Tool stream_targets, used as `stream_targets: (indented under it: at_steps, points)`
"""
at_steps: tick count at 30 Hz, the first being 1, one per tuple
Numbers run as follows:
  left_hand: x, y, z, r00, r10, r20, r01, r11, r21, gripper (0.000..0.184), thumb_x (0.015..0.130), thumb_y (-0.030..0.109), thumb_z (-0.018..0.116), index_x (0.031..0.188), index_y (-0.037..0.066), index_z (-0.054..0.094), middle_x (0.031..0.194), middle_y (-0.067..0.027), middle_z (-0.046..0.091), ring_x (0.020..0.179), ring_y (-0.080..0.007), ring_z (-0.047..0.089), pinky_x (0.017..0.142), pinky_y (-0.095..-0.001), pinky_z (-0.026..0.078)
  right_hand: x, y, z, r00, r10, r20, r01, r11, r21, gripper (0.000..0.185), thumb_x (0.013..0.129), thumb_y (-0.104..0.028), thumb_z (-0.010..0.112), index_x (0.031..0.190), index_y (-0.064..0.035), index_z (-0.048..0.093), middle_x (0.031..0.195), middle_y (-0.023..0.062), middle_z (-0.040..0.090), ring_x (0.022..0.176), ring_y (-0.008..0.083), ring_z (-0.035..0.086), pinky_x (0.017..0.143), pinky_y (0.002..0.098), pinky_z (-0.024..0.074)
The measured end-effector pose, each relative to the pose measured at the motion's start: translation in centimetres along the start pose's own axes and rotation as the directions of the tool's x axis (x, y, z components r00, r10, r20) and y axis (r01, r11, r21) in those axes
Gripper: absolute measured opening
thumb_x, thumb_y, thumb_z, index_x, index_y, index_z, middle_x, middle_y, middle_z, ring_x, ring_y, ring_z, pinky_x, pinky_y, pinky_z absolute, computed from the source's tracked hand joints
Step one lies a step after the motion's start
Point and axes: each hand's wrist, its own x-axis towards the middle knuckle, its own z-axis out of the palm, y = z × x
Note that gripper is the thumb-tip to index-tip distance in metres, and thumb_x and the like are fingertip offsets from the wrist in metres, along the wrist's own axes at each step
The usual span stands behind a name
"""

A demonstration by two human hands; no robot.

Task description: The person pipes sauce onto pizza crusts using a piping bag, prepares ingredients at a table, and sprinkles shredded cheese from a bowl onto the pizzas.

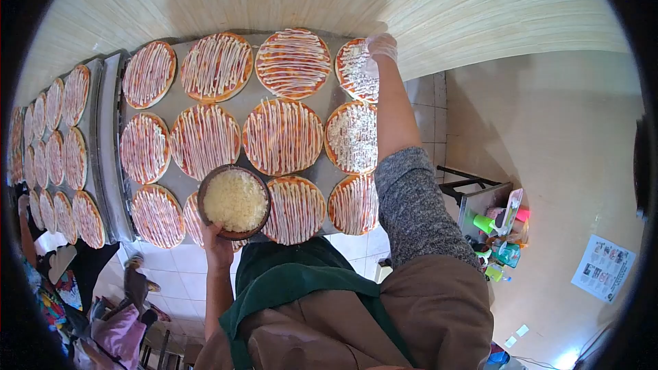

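My left hand (215, 234) grips the rim of a round brown bowl (260, 231) filled with grated cheese (236, 199). The bowl is above the near row of pizzas and partly covers one. My right hand (382, 46), in a clear plastic glove, is stretched to the far right corner, over the edge of a pizza (354, 68) with white shreds on it. Its fingers do not show clearly. Below that one, another pizza (349, 138) also carries white shreds. The other pizzas, such as this far-row pizza (293, 63), have stripes of pale sauce over a reddish topping.
The pizzas lie in rows on a metal table (257, 82) against a wall. A second table (110, 144) with more pizzas adjoins at left, where other people (62, 288) stand. At right is a small stand (483, 205) with green cups (484, 223) and containers.
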Motion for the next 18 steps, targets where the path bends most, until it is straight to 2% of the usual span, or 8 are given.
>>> stream_targets:
  at_steps: [4, 7, 10, 13, 14, 17, 18]
  points:
    - [0.2, -0.5, 0.3, 1.000, -0.031, -0.002, 0.031, 1.000, 0.005, 0.058, 0.077, 0.016, 0.052, 0.130, 0.003, 0.033, 0.128, -0.0102, 0.043, 0.119, -0.0242, 0.041, 0.100, -0.0385, 0.032, 0.2, 1.0, -0.5, 0.992, 0.122, 0.026, -0.123, 0.991, 0.055, 0.027, 0.080, -0.028, 0.051, 0.085, -0.0077, 0.068, 0.093, 0.0151, 0.065, 0.091, 0.0274, 0.062, 0.077, 0.0378, 0.0489]
    - [0.1, -0.7, -0.3, 0.996, -0.091, -0.003, 0.091, 0.996, -0.017, 0.059, 0.076, 0.015, 0.052, 0.131, 0.003, 0.032, 0.128, -0.0103, 0.042, 0.119, -0.0241, 0.041, 0.100, -0.0380, 0.031, -1.4, 3.5, -0.5, 0.996, 0.056, -0.066, -0.057, 0.998, -0.016, 0.026, 0.081, -0.023, 0.049, 0.083, -0.0058, 0.068, 0.089, 0.0157, 0.065, 0.087, 0.0284, 0.063, 0.075, 0.0368, 0.0497]
    - [0.0, -0.6, -0.3, 0.995, -0.096, 0.007, 0.096, 0.995, -0.026, 0.059, 0.076, 0.015, 0.052, 0.130, 0.003, 0.032, 0.128, -0.0104, 0.043, 0.119, -0.0243, 0.041, 0.100, -0.0382, 0.032, -2.5, 6.7, -0.6, 0.993, -0.044, 0.107, 0.061, 0.985, -0.159, 0.026, 0.080, -0.022, 0.050, 0.082, -0.0046, 0.068, 0.089, 0.0163, 0.065, 0.087, 0.0290, 0.063, 0.075, 0.0372, 0.0497]
    - [-0.1, -0.1, 1.0, 0.997, -0.076, -0.009, 0.076, 0.997, -0.018, 0.054, 0.078, 0.016, 0.052, 0.128, 0.002, 0.036, 0.126, -0.0111, 0.046, 0.116, -0.0256, 0.044, 0.098, -0.0402, 0.035, -4.5, 8.4, -0.1, 0.990, 0.082, 0.114, -0.075, 0.995, -0.066, 0.025, 0.079, -0.022, 0.050, 0.083, -0.0050, 0.068, 0.090, 0.0159, 0.065, 0.088, 0.0290, 0.063, 0.075, 0.0372, 0.0499]
    - [-0.1, 0.1, 1.3, 0.997, -0.073, -0.019, 0.073, 0.997, -0.014, 0.052, 0.079, 0.016, 0.051, 0.127, 0.001, 0.037, 0.126, -0.0115, 0.047, 0.115, -0.0262, 0.046, 0.098, -0.0411, 0.036, -5.1, 8.8, 0.2, 0.988, 0.035, 0.148, -0.007, 0.983, -0.181, 0.025, 0.079, -0.023, 0.051, 0.084, -0.0072, 0.069, 0.090, 0.0142, 0.066, 0.087, 0.0286, 0.063, 0.075, 0.0377, 0.0502]
    - [0.5, 0.0, 0.9, 0.996, -0.076, 0.046, 0.078, 0.996, -0.039, 0.052, 0.079, 0.016, 0.052, 0.127, 0.001, 0.038, 0.125, -0.0111, 0.048, 0.115, -0.0260, 0.046, 0.098, -0.0409, 0.036, -7.1, 8.2, -1.1, 0.951, -0.174, 0.256, 0.231, 0.949, -0.213, 0.024, 0.080, -0.022, 0.049, 0.086, -0.0098, 0.069, 0.090, 0.0132, 0.066, 0.086, 0.0287, 0.064, 0.076, 0.0381, 0.0504]
    - [0.6, 0.1, 1.1, 0.995, -0.078, 0.060, 0.080, 0.996, -0.046, 0.051, 0.079, 0.016, 0.052, 0.127, 0.001, 0.039, 0.125, -0.0111, 0.048, 0.115, -0.0258, 0.046, 0.098, -0.0407, 0.036, -8.0, 6.4, -3.1, 0.968, -0.112, 0.226, 0.157, 0.968, -0.195, 0.024, 0.080, -0.020, 0.047, 0.085, -0.0105, 0.069, 0.089, 0.0138, 0.065, 0.085, 0.0291, 0.063, 0.075, 0.0396, 0.0501]
